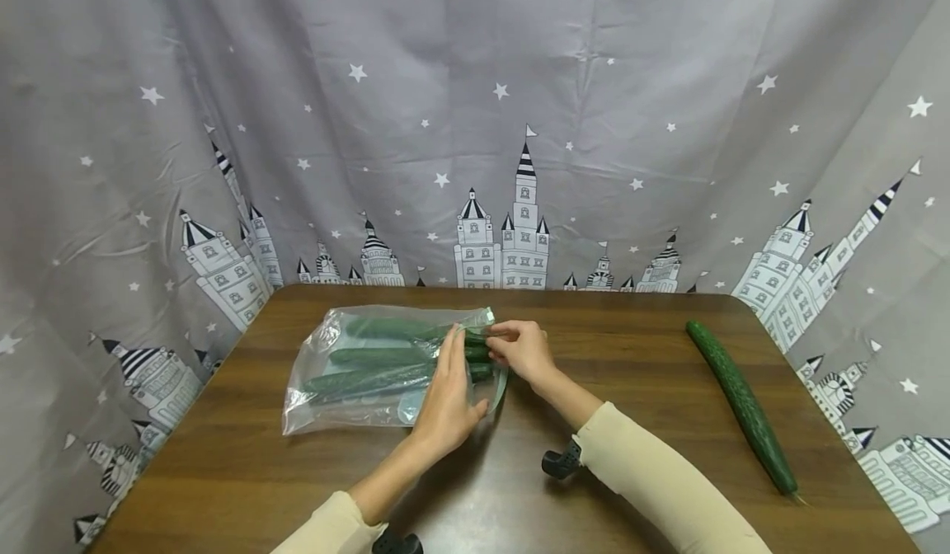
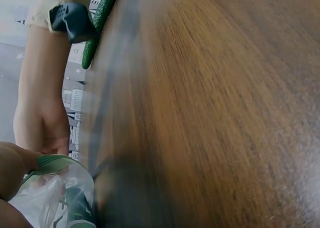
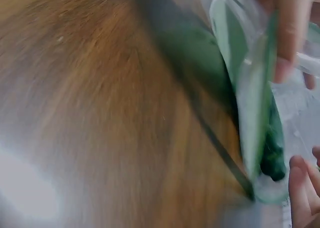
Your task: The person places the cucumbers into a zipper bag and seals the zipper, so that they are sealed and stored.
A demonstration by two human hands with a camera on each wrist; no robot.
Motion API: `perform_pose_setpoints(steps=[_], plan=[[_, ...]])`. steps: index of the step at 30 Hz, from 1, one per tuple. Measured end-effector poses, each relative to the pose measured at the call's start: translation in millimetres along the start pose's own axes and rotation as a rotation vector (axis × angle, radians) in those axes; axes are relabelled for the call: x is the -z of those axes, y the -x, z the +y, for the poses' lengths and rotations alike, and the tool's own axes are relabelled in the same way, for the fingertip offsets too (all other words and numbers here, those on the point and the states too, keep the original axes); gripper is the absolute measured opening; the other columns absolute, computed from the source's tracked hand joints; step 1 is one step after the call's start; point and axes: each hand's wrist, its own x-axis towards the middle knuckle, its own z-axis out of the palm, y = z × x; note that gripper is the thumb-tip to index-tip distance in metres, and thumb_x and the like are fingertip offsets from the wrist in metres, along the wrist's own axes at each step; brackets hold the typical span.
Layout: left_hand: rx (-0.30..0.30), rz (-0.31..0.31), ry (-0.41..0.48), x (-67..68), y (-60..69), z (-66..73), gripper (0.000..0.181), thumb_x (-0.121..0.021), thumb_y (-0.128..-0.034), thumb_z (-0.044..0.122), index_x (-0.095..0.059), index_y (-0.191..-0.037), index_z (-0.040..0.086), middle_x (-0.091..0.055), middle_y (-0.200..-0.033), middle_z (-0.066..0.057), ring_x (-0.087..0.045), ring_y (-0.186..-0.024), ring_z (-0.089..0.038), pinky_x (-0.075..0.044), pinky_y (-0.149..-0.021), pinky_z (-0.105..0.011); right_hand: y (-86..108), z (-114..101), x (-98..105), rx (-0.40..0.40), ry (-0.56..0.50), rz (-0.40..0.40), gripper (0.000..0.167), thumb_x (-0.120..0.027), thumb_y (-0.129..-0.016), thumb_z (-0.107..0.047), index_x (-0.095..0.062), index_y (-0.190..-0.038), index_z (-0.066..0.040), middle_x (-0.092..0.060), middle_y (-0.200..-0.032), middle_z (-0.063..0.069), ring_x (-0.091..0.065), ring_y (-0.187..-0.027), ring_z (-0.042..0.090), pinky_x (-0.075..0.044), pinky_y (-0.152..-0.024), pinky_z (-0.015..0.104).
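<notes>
- The bag (image 1: 319, 412) lies flat on the table (image 1: 616, 323), left of centre, its mouth facing right, directly under your left grip (image 1: 441, 401) and just beside your right grip (image 1: 523, 352).
- Three cucumbers (image 1: 374, 379) lie side by side in the bag, lengthwise, their right ends close to the mouth.
- Your left grip is spread: straight fingers rest on the bag's upper side, across the cucumbers, with the thumb apart from them. In the left wrist view the thumb touches the green rim (image 2: 55, 162).
- Your right grip is narrow, its fingers bent at the mouth, next to the cucumbers' right ends. You cannot tell whether it pinches the rim, a cucumber or nothing.
- In the right wrist view the mouth gapes, and one dark cucumber end shows inside it, near your right fingertips.
- A loose cucumber (image 1: 742, 410) lies slanted on the table's right side, well apart from both grips, its thin stem end towards you.
- Your cream sleeves (image 1: 660, 476) reach to the wrists, each with a black device (image 1: 562, 462) at its cuff.
- Behind the table hangs a grey curtain (image 1: 631, 117) printed with white stars and castles.
</notes>
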Motion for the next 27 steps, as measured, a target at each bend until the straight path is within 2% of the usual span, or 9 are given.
perform_pose_setpoints(steps=[6,12,18,23,27], plan=[[0.035,-0.023,-0.002,0.7,0.0,-2.1,0.120,-0.094,-0.0665,-0.004,-0.019,-0.161,-0.005,-0.017,-0.167,-0.023,-0.038,-0.142,-0.045,-0.043,-0.111,-0.053,4.1,-3.3,24.6,0.003,-0.042,-0.088,0.029,-0.076,-0.093,-0.002,-0.073,-0.121,0.003,-0.076,-0.102,0.015,-0.076,-0.086,0.029,-0.064,-0.071,0.038],[0.046,-0.038,-0.004,-0.4,1.5,-3.2,0.120,-0.094,-0.0662,-0.004,-0.019,-0.160,-0.005,-0.016,-0.168,-0.023,-0.042,-0.139,-0.047,-0.044,-0.109,-0.054,9.6,-6.2,48.7,-0.002,-0.072,-0.142,0.033,-0.074,-0.095,-0.002,-0.069,-0.127,0.003,-0.073,-0.115,0.024,-0.075,-0.096,0.032,-0.063,-0.079,0.047],[0.051,-0.019,0.020,-2.7,0.9,-0.4,0.121,-0.094,-0.0652,-0.004,-0.018,-0.160,-0.006,-0.018,-0.166,-0.025,-0.048,-0.133,-0.048,-0.049,-0.104,-0.054,14.6,-6.8,74.2,0.007,-0.090,-0.156,0.036,-0.074,-0.095,-0.002,-0.067,-0.130,0.004,-0.070,-0.119,0.026,-0.073,-0.102,0.036,-0.058,-0.088,0.060],[0.050,-0.005,0.028,-4.5,0.1,0.5,0.121,-0.093,-0.0654,-0.005,-0.017,-0.160,-0.006,-0.017,-0.167,-0.024,-0.047,-0.134,-0.047,-0.048,-0.106,-0.053,22.7,-9.0,99.5,0.020,-0.062,-0.138,0.035,-0.074,-0.095,-0.002,-0.067,-0.128,0.005,-0.073,-0.114,0.020,-0.068,-0.107,0.046,-0.058,-0.086,0.060],[0.054,-0.008,0.024,-5.0,2.4,-1.1,0.120,-0.092,-0.0661,-0.005,-0.018,-0.160,-0.006,-0.016,-0.167,-0.023,-0.046,-0.135,-0.047,-0.048,-0.105,-0.054,30.5,-9.5,118.9,0.026,-0.029,-0.125,0.035,-0.074,-0.095,-0.003,-0.067,-0.129,0.006,-0.072,-0.116,0.021,-0.070,-0.106,0.038,-0.060,-0.085,0.056]])
